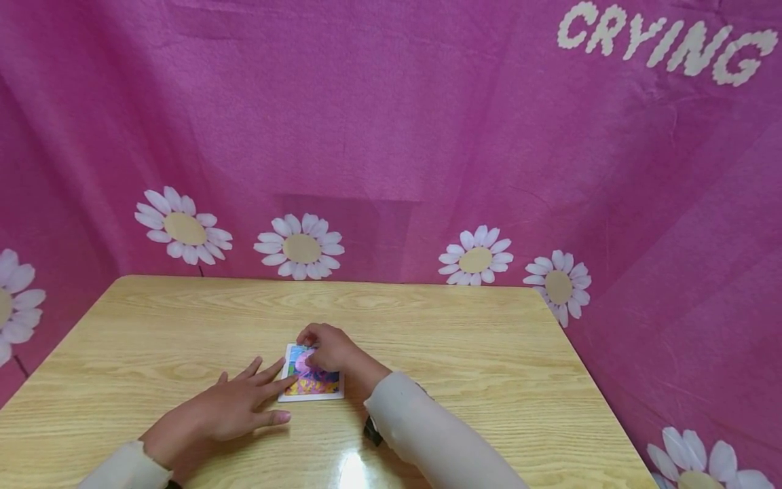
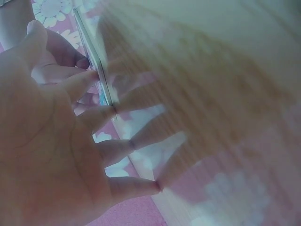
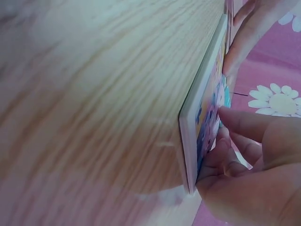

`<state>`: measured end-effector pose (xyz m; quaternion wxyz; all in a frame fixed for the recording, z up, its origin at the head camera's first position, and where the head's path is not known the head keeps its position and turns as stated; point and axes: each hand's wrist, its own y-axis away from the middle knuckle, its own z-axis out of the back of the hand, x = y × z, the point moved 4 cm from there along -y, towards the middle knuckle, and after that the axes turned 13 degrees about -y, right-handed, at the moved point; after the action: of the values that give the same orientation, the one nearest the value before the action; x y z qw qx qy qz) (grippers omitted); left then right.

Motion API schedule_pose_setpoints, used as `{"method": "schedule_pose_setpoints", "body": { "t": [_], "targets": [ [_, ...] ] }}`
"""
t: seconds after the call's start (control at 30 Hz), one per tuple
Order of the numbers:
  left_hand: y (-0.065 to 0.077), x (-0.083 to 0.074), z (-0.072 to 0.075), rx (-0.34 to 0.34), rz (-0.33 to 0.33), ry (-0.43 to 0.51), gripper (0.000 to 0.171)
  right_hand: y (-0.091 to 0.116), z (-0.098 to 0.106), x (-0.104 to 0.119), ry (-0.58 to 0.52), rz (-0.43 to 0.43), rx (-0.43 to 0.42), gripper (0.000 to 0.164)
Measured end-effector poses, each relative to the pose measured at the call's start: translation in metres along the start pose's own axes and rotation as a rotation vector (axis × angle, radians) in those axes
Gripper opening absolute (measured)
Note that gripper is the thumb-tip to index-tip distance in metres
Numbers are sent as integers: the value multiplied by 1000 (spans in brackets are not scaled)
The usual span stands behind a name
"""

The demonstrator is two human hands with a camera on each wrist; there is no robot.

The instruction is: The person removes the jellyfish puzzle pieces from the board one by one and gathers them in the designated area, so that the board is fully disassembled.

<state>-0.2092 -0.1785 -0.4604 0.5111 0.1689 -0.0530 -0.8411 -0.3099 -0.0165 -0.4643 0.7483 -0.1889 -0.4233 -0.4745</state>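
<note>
A small square picture puzzle [image 1: 313, 386] with a white border and a bright pink, yellow and blue picture lies flat on the wooden table. My left hand [image 1: 235, 406] has its fingers spread. Two of its fingertips reach the puzzle's left border, while the thumb rests nearer the front. From the right, my right hand [image 1: 332, 348] comes over the puzzle's upper part with curled fingers. Thumb and fingers pinch at a jigsaw piece there, mostly hidden by the hand. A teal bit [image 3: 227, 96] stands out just past the thumb in the right wrist view.
The wooden table [image 1: 476, 367] stretches to both sides and behind the puzzle, with a light reflection near its front. A pink cloth [image 1: 366, 136] with white daisies hangs along the back and the sides.
</note>
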Motion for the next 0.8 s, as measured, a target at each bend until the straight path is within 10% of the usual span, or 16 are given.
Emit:
{"method": "schedule_pose_setpoints", "body": {
  "t": [0.47,0.8],
  "targets": [
    [-1,2,-2,2,0,-7,73,-1,-2,-2,14,-3,-41,25],
    [0,1,-3,-1,-1,-8,73,-1,4,-3,-192,-62,-45,16]
  ]
}}
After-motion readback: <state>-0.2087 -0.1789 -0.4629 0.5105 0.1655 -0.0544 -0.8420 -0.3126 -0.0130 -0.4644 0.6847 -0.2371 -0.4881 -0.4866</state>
